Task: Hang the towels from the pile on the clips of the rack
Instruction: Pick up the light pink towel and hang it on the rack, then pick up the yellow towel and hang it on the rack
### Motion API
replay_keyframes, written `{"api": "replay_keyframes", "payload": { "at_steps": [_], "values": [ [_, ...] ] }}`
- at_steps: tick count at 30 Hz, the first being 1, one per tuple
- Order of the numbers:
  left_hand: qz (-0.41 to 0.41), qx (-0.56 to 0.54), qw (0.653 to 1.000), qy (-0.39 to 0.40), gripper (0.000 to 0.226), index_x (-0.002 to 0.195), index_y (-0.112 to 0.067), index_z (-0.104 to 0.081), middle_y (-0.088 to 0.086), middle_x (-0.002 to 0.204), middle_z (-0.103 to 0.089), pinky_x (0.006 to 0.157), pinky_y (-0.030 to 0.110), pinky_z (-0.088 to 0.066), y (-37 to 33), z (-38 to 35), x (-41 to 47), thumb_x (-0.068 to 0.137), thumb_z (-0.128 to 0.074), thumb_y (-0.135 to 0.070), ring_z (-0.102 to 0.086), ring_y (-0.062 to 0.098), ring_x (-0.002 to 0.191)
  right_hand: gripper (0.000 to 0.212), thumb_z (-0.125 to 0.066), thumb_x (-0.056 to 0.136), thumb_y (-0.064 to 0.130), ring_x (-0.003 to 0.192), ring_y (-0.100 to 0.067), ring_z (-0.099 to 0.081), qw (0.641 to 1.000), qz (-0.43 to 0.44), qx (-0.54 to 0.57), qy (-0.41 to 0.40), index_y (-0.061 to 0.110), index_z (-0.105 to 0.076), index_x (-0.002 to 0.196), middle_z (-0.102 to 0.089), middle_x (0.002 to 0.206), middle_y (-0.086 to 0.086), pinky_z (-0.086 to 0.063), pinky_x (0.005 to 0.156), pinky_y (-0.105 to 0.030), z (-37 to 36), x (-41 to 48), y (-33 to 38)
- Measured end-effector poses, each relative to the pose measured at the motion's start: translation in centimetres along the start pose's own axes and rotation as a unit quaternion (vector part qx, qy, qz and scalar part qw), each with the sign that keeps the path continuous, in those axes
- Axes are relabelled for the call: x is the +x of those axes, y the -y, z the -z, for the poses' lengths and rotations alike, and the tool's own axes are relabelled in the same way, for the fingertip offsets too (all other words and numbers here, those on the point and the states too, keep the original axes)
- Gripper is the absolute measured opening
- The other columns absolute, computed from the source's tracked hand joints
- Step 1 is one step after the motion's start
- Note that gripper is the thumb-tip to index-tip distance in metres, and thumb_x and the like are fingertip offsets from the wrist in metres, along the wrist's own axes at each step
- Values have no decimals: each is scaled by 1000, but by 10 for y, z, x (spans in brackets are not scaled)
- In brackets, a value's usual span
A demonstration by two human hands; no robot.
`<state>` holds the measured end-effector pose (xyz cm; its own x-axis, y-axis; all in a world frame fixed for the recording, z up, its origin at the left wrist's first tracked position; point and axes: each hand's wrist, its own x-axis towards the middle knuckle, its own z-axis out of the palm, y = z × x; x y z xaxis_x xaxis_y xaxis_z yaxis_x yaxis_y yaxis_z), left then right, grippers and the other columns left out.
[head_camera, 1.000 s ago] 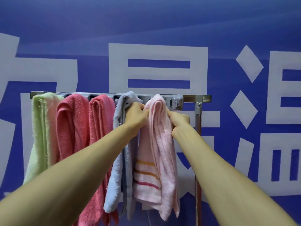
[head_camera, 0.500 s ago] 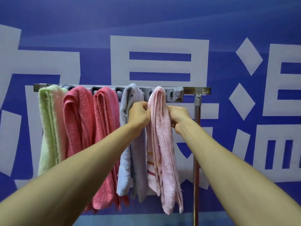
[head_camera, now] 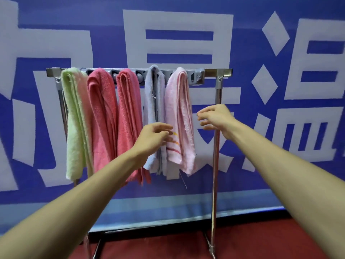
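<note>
A metal rack (head_camera: 217,116) carries a grey clip strip (head_camera: 194,76) along its top bar. Several folded towels hang from it: a light green towel (head_camera: 74,124), two coral red towels (head_camera: 101,116) (head_camera: 128,116), a pale blue towel (head_camera: 154,101) and a pale pink striped towel (head_camera: 179,113). My left hand (head_camera: 154,136) hovers in front of the lower part of the blue and pink towels, fingers loosely curled, holding nothing. To the right of the pink towel, my right hand (head_camera: 214,118) is in the air with relaxed fingers, empty. The towel pile is out of view.
Behind the rack hangs a blue banner (head_camera: 280,165) with large white characters. The rack's feet (head_camera: 209,245) stand on a dark red floor (head_camera: 168,243). One clip at the strip's right end (head_camera: 196,76) holds no towel.
Both hands have let go of the pink towel's top at the clip and dropped back toward me. The towel hangs on its own. The view has tilted down, showing the floor.
</note>
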<state>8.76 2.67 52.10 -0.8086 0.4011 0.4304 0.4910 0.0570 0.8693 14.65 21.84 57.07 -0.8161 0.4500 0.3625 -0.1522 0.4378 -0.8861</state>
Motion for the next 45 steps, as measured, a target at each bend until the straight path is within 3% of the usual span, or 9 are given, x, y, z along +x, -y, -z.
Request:
{"api": "replay_keyframes", "payload": {
  "at_steps": [2,7,12,20,26,30,33,37,45],
  "values": [
    [32,-9,998,53,27,102,-6,-64,7,91,-68,70,20,-50,5,-4,-26,92,-44,8,-66,13,73,12,-62,88,9,73,-16,-62,997,-7,-52,52,3,-69,97,-67,88,-9,-53,57,-21,3,-23,-11],
    [104,39,980,164,21,90,-16,-63,3,86,-66,79,24,-49,51,-21,-79,93,-51,1,-63,15,76,13,-59,90,9,67,-13,-60,974,-57,-167,145,4,-70,95,-67,84,-7,-54,55,-22,-7,-67,-67],
    [162,104,950,247,16,100,-15,-63,3,96,-66,76,19,-45,121,-46,-108,93,-52,-5,-66,19,86,7,-59,90,9,62,-15,-55,955,-132,-177,196,6,-65,90,-63,77,-6,-49,54,-21,-30,-91,-153],
    [260,79,916,296,16,101,-11,-61,7,87,-65,72,17,-45,254,-109,-148,91,-54,-1,-59,18,85,15,-59,89,8,59,-14,-59,924,-272,-160,215,10,-63,75,-63,73,-5,-51,51,-22,-72,-114,-331],
    [336,74,885,313,19,100,-13,-63,7,95,-68,66,10,-44,342,-146,-166,91,-51,-2,-62,14,85,10,-57,87,6,61,-15,-57,889,-393,-143,187,3,-67,87,-64,79,-9,-49,53,-23,-97,-144,-455],
    [377,55,874,302,21,102,-11,-64,8,95,-69,64,7,-45,388,-166,-175,90,-50,0,-64,12,82,15,-55,87,7,56,-17,-56,849,-475,-158,168,4,-61,73,-62,69,-8,-48,47,-25,-114,-174,-526],
    [399,59,863,305,21,102,-12,-65,7,96,-70,70,13,-46,416,-175,-183,90,-51,-2,-64,12,83,20,-56,87,12,77,-27,-68,830,-496,-198,159,-2,-67,96,-72,93,-16,-59,70,-34,-126,-201,-566],
    [421,52,852,308,24,98,-14,-67,6,93,-69,75,20,-46,444,-178,-197,90,-49,0,-64,14,85,35,-52,91,14,110,-30,-62,815,-515,-245,100,0,-57,122,-62,124,-18,-48,91,-34,-137,-233,-600],
    [441,52,839,315,24,100,-13,-66,3,87,-68,76,22,-45,468,-177,-209,90,-49,-1,-62,13,83,46,-64,89,28,116,-34,-59,767,-597,-233,20,-4,-56,120,-60,126,-23,-49,91,-37,-166,-260,-628]
  ]
}}
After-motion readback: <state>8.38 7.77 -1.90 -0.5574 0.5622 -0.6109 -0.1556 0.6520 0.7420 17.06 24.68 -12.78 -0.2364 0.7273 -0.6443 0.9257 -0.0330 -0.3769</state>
